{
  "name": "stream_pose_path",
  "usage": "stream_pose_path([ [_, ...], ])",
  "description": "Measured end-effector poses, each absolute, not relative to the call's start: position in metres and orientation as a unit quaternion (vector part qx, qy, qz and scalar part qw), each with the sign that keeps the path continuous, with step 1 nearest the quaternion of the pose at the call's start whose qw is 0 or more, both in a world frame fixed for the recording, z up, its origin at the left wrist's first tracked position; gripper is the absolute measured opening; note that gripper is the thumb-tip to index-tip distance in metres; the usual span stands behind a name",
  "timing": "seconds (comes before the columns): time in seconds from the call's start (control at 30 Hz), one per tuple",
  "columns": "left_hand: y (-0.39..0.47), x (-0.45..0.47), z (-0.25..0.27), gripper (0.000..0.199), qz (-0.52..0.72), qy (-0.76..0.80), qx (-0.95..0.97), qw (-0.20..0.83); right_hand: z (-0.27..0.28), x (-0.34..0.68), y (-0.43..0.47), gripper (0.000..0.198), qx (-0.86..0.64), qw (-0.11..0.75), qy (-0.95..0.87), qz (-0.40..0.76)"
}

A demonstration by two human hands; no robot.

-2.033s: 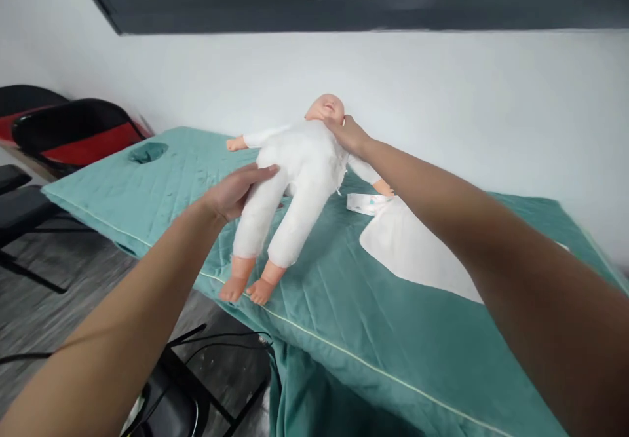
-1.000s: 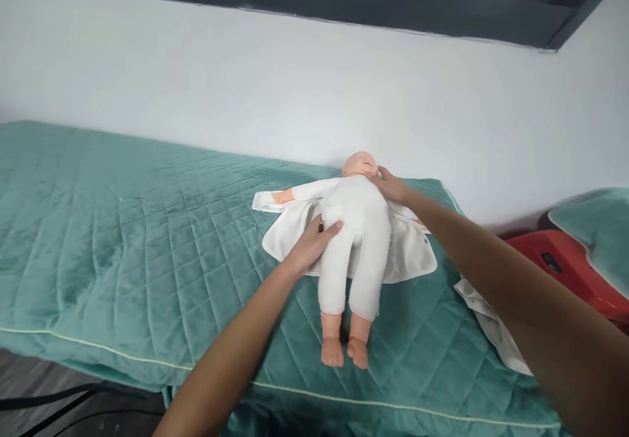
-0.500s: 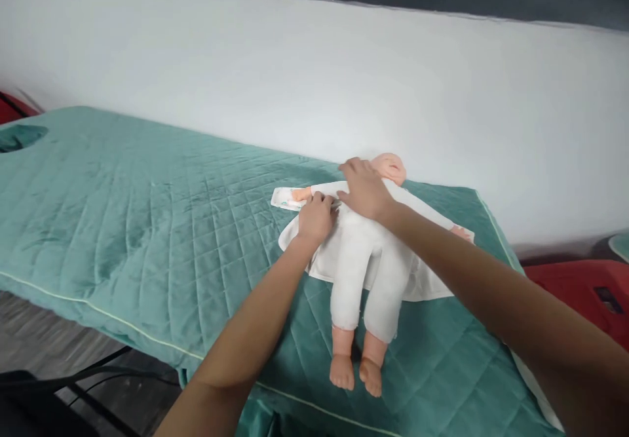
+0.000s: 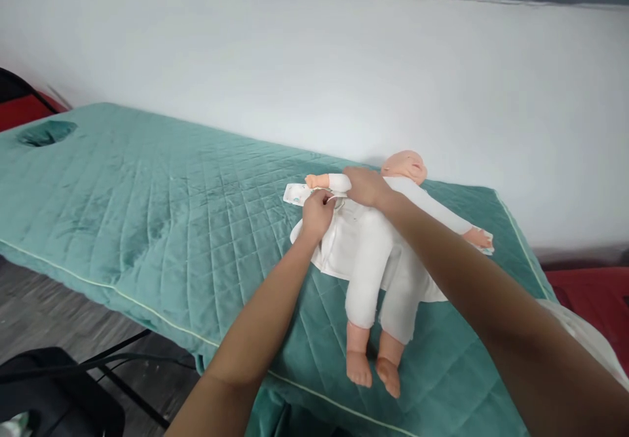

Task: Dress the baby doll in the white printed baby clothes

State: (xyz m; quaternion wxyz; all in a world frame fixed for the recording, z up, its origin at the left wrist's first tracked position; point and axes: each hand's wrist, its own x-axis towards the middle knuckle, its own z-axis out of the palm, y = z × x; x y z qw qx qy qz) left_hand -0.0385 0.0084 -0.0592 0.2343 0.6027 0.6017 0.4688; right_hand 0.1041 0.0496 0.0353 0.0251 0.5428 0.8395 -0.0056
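Note:
A baby doll (image 4: 376, 266) with a white cloth body lies on its back, slightly tilted, its head toward the wall and bare feet toward me. Beneath it is spread a white baby garment (image 4: 339, 247), one sleeve reaching left under the doll's arm. My left hand (image 4: 317, 213) pinches the garment's edge, or a thin tie on it, beside the doll's torso. My right hand (image 4: 366, 187) is curled round the doll's upper arm and side; its fingertips are partly hidden. The doll's left-hand forearm sticks out past my fingers, above the sleeve.
A green quilted bed cover (image 4: 171, 227) runs far to the left, with a face hole (image 4: 46, 133) at that end. A white wall (image 4: 295, 70) stands behind. Red objects (image 4: 590, 299) show at the right, and a black object (image 4: 59, 391) is on the floor at lower left.
My right hand has gone from lying spread on the doll's chest to curling round its arm and side. The doll's body has tilted, its arm lifted off the sleeve. The view has shifted slightly left.

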Motion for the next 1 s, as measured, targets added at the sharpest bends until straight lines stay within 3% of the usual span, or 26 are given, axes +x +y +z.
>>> stream_pose_path([
  [0.17, 0.009, -0.046, -0.061, 0.010, 0.546, 0.580, 0.511, 0.323, 0.042, 0.131, 0.038, 0.025, 0.512, -0.019, 0.857, -0.054],
  [0.3, 0.009, -0.054, -0.062, 0.015, 0.560, 0.545, 0.504, 0.367, 0.040, 0.142, 0.030, 0.040, 0.470, -0.029, 0.875, -0.111],
  [0.67, 0.012, -0.062, -0.058, 0.016, 0.624, 0.489, 0.363, 0.490, 0.032, 0.145, 0.027, 0.049, 0.513, 0.002, 0.858, -0.028],
  [0.8, 0.011, -0.060, -0.057, 0.013, 0.633, 0.503, 0.350, 0.473, 0.031, 0.144, 0.023, 0.046, 0.529, 0.036, 0.848, 0.000],
  [1.0, 0.003, -0.053, -0.055, 0.007, 0.584, 0.565, 0.475, 0.337, 0.023, 0.133, 0.022, 0.046, 0.538, 0.065, 0.840, 0.026],
])
